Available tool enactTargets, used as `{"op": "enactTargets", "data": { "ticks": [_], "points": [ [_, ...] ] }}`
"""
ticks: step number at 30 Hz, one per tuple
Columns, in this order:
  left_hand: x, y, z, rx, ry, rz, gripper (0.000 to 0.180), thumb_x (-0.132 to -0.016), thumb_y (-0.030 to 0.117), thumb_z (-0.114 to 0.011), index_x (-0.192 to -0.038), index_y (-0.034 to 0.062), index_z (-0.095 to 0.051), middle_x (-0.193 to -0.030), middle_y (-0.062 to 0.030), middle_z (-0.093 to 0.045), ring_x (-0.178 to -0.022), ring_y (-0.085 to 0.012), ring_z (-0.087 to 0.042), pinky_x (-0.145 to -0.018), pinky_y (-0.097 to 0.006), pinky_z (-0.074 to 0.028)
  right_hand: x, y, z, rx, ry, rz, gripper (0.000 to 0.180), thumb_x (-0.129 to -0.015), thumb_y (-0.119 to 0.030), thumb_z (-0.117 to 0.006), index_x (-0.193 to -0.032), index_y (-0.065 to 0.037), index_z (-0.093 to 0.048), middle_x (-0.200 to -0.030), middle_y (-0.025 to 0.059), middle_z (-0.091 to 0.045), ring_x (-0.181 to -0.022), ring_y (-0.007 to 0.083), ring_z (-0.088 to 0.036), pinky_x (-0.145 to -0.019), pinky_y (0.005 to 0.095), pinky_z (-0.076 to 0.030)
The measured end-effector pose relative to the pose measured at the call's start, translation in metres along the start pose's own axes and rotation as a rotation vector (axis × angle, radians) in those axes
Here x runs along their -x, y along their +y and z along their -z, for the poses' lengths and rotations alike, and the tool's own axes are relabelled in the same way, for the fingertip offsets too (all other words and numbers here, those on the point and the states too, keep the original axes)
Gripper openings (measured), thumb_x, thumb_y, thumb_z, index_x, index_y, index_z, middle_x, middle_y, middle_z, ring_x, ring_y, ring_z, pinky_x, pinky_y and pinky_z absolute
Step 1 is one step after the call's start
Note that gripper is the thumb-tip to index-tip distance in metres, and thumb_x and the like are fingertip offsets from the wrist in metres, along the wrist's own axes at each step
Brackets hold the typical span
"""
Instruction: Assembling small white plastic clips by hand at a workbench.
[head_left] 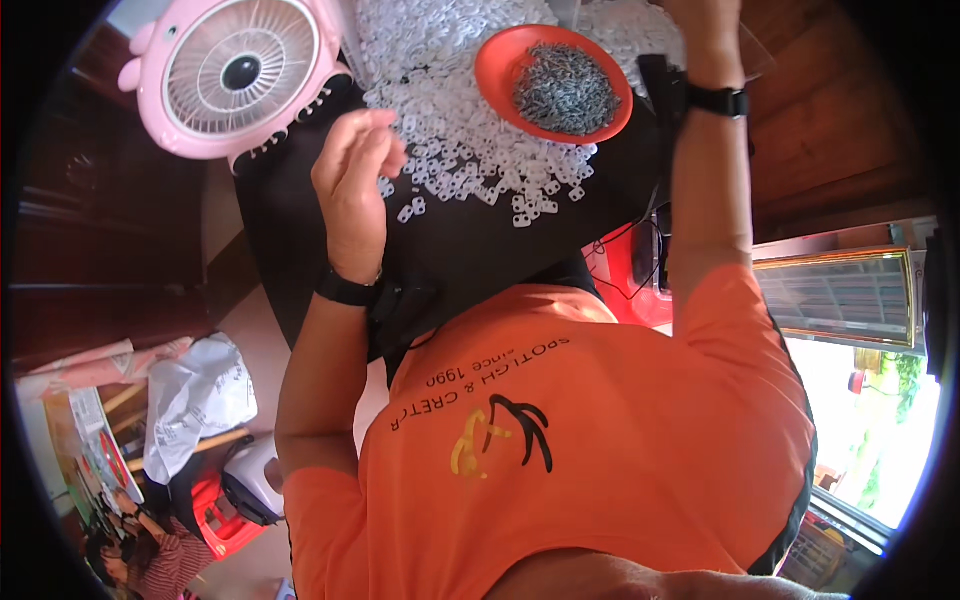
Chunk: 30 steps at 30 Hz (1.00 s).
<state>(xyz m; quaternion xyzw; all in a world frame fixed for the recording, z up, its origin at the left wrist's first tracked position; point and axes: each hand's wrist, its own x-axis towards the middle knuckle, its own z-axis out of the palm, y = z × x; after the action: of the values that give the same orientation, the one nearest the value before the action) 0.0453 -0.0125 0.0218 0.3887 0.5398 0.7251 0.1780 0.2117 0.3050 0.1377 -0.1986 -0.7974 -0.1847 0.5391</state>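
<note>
- Head view, the only one: a person in an orange short-sleeved T-shirt (600, 430) sits at a black tabletop (290, 230). The landmark is a round orange-red bowl (492, 75) heaped with small grey metal screws (567, 90).
- Left of the bowl and just below it spreads a deep pile of small white plastic pieces with holes (440, 100).
- The left hand (355, 180) is left of the bowl, at the pile's near edge, fingers loosely bent; whether the tips pinch anything cannot be told.
- The right hand (706, 18) is above and right of the bowl, its fingers cut off by the frame, so their state cannot be told.
- The step in hand seems to be handling these small parts; taking up a single piece would call for a fine fingertip pinch.
- Far left of the bowl, a pink animal-shaped fan (241, 72) limits room beyond the left hand. Overlapping pieces could hinder a clean pick.
- Well below and left of the bowl lies a crumpled white plastic bag (200, 400).
</note>
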Motion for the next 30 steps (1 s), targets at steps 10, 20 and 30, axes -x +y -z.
{"op": "enactTargets", "data": {
  "ticks": [10, 20, 30],
  "points": [
    [0.035, 0.104, -0.021, 0.417, -0.905, -0.313, 0.035, -0.094, 0.022, -0.044, -0.104, -0.009, -0.057, -0.105, -0.0269, -0.058, -0.081, -0.023, -0.061, -0.069, -0.034, -0.052, 0.025, -0.099, 0.076, -0.585, -0.851, 0.055, 0.016, -0.079, -0.013, -0.063, -0.085, 0.001, -0.066, -0.078, 0.0152, -0.066, -0.069, 0.0244, -0.063, -0.062, 0.0316, -0.049],
    [0.113, 0.118, -0.059, 1.007, -0.74, -0.275, 0.014, -0.075, 0.005, -0.049, -0.085, -0.0028, -0.055, -0.079, -0.0142, -0.056, -0.069, -0.0271, -0.056, -0.057, -0.035, -0.043, 0.135, -0.112, 0.085, -0.481, -1.123, -0.035, 0.035, -0.072, -0.027, -0.074, -0.09, -0.003, -0.056, -0.064, 0.0097, -0.055, -0.057, 0.0205, -0.054, -0.054, 0.0329, -0.042],
    [0.127, 0.109, -0.052, 0.961, -0.904, -0.288, 0.008, -0.071, 0.004, -0.051, -0.076, -0.0008, -0.053, -0.072, -0.0142, -0.053, -0.065, -0.0289, -0.054, -0.055, -0.037, -0.041, 0.143, -0.157, 0.023, -0.416, -0.847, 0.212, 0.025, -0.086, -0.026, -0.059, -0.089, -0.002, -0.055, -0.078, 0.0184, -0.06, -0.075, 0.0382, -0.059, -0.065, 0.0468, -0.046]
  ]
}}
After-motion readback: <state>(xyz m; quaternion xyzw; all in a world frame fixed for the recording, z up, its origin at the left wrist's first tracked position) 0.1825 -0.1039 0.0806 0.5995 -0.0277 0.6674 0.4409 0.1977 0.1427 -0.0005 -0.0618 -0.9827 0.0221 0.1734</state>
